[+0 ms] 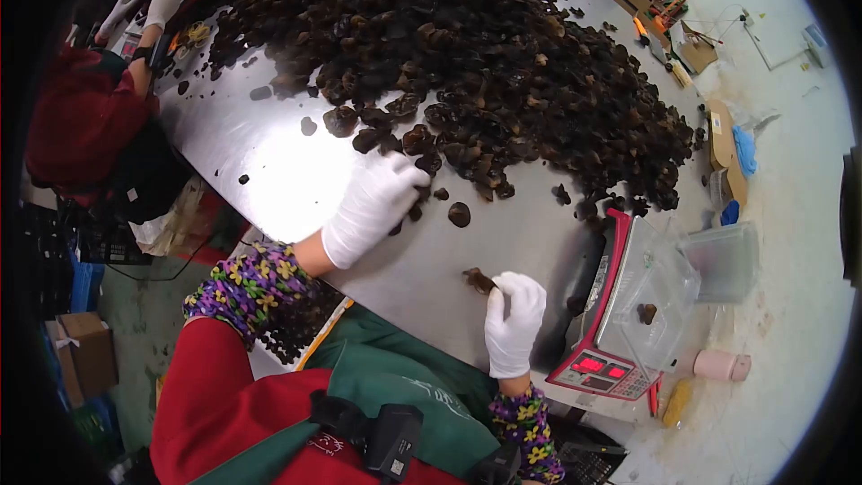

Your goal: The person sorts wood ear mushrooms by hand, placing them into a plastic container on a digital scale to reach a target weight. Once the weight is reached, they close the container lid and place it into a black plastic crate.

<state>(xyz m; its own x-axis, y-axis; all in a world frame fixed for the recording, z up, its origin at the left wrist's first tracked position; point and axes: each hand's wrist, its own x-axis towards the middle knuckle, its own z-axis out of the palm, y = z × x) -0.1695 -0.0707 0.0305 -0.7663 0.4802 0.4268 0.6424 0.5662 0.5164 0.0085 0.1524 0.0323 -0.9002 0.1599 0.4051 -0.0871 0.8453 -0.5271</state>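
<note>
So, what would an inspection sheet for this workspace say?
Surface: shiny metal table, with loose bits scattered on it.
Job's things: large pile of dark pieces, perhaps dried fungus; scale with lit red display, small piece on top.
Clutter: clear tub, pink roll and blue cloth along the right.
Hands: gloved left hand at the pile's near edge, grip unclear; gloved right hand pinches a brown piece.
Cables: thin dark cable, low at left.
Surroundings: another person, upper left; cardboard box, lower left.

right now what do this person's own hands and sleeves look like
The left hand and right hand wear white gloves. Dark forearm covers show yellow and purple flowers; above the left one is a red sleeve.
</note>
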